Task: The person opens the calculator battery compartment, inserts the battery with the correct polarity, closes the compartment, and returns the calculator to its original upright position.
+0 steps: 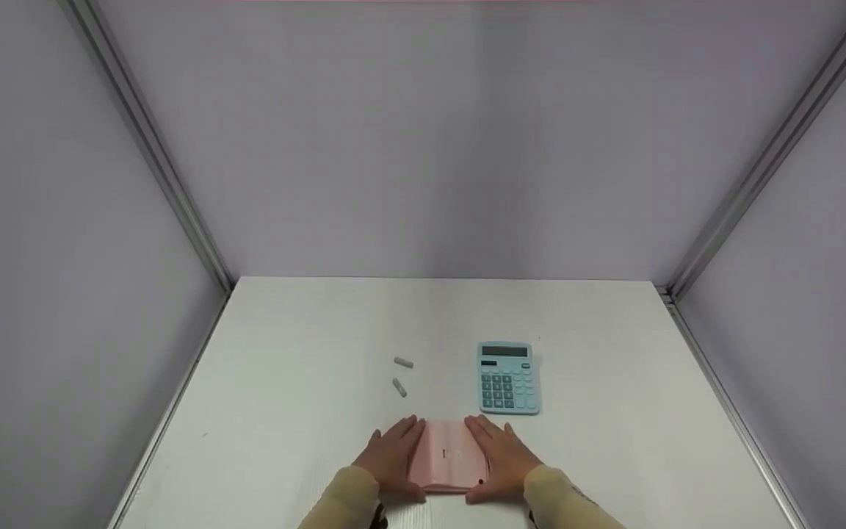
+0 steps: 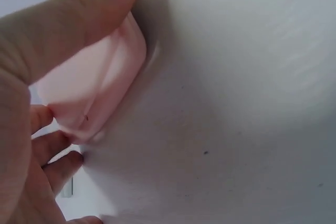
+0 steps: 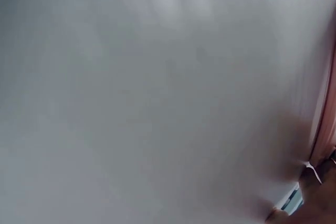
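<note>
Holding its two sides, your left hand [image 1: 393, 457] and right hand [image 1: 502, 460] each grip the smooth, pink, rounded plastic-looking case [image 1: 452, 461], thumbs near you and fingers toward the far end. It lies on the flat white table [image 1: 283, 353], nearer you than the light-blue, plastic-looking calculator [image 1: 510, 400]. It should feel light and stiff, maybe a bit slippery. Best hold its side edges gently; a drop could crack it.

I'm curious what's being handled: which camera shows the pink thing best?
The head view: it shows the pink thing nearly whole, between the left hand and right hand. The left wrist view shows part close up, partly covered by that hand; the right wrist view catches only a strip at its right edge.
</note>
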Motion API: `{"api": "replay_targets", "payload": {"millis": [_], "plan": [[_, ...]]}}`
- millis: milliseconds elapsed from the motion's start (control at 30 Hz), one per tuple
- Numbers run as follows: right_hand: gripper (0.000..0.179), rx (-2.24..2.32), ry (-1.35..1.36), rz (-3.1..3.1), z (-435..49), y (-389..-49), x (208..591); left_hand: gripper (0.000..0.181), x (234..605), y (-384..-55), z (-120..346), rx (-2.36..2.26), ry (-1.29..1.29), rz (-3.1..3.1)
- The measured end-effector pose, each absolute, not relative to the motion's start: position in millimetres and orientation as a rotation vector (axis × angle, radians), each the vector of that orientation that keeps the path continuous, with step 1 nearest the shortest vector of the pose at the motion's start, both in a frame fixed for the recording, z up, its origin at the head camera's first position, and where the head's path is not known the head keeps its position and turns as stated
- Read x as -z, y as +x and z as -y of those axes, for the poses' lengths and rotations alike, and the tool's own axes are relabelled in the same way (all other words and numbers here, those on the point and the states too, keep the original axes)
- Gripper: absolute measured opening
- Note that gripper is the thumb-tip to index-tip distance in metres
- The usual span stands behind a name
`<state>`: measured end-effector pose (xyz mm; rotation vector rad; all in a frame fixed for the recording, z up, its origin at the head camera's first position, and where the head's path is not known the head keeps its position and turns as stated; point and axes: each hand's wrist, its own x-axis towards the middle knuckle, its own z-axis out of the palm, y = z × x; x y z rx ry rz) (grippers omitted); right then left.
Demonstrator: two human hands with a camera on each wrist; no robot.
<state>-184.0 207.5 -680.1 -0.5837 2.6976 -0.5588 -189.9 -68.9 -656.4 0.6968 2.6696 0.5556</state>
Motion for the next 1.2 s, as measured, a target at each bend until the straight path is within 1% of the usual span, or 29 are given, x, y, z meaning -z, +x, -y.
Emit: {"api": "replay_targets", "payload": {"millis": [67, 200, 300, 367, 567, 733, 900, 1067, 1200], "plan": [[0.134, 0.56, -0.605, -2.699, -208, -183, 680, 0.111, 654, -185, 68, -0.628, 0.683, -2.701], [0.134, 0.553, -0.626, -2.707, -212, -182, 677, 0.079, 651, -178, 60, -0.771, 0.668, -2.831], [0.134, 0.552, -0.619, -2.711, -214, -183, 676, 0.065, 649, -177, 53, -0.81, 0.659, -2.948], [0.133, 0.564, -0.622, -2.71, -214, -185, 675, 0.063, 649, -177, 49, -0.815, 0.653, -3.01], [0.135, 0.57, -0.605, -2.693, -215, -181, 678, 0.067, 652, -175, 38, -0.696, 0.617, -3.184], [0.135, 0.567, -0.596, -2.7, -216, -177, 679, 0.066, 653, -170, 25, -0.626, 0.482, -3.222], [0.134, 0.582, -0.598, -2.698, -214, -177, 677, 0.068, 654, -166, 13, -0.541, 0.359, -3.184], [0.133, 0.582, -0.584, -2.687, -213, -175, 678, 0.068, 660, -162, 6, -0.484, 0.332, -3.183], [0.134, 0.578, -0.597, -2.685, -213, -174, 676, 0.065, 665, -161, -1, -0.505, 0.318, -3.223]]}}
